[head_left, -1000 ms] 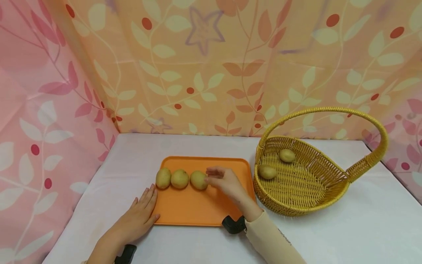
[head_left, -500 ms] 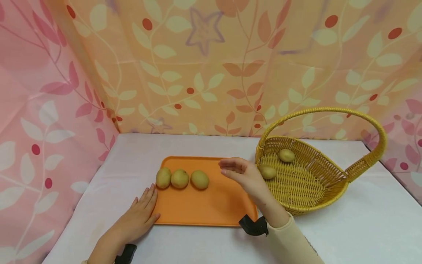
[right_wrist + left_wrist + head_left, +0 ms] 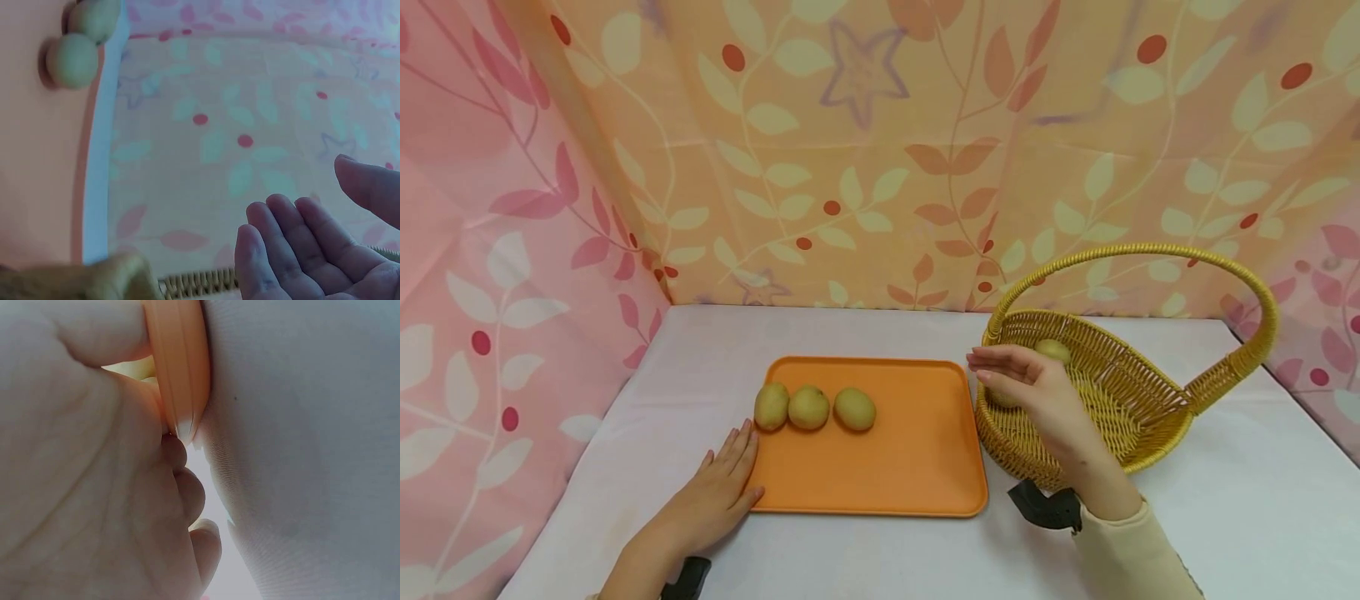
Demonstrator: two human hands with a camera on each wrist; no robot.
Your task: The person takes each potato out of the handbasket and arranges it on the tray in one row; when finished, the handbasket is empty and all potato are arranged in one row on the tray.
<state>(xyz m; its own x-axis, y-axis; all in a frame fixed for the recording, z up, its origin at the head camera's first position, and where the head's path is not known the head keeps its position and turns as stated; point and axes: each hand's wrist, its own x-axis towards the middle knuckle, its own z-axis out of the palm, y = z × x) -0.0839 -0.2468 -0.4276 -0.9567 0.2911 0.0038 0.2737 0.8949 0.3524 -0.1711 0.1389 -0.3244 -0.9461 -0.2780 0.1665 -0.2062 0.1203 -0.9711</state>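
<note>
Three yellow-brown potatoes lie in a row on the orange tray (image 3: pixel 910 475): the left potato (image 3: pixel 772 407), the middle potato (image 3: pixel 808 407) and, a little apart, the right potato (image 3: pixel 854 409). My left hand (image 3: pixel 715 487) rests flat at the tray's left edge, fingers straight and touching the rim. Over the left side of the yellow wicker basket (image 3: pixel 1157 454) hovers my right hand (image 3: pixel 1045 404), holding nothing; the right wrist view shows its bare palm and extended fingers (image 3: pixel 306 237). Inside the basket are a far potato (image 3: pixel 1054 350) and a nearer one mostly hidden behind the right hand.
The basket's tall arched handle (image 3: pixel 1150 249) rises over it on the right. A white cloth (image 3: pixel 850 558) covers the table. Floral curtains (image 3: pixel 865 167) stand behind and at both sides. Black wrist mounts (image 3: pixel 1045 506) sit at the wrists.
My right hand has left the right potato on the tray and moved right, over the basket. That potato has shifted very slightly. The left hand has stayed in place.
</note>
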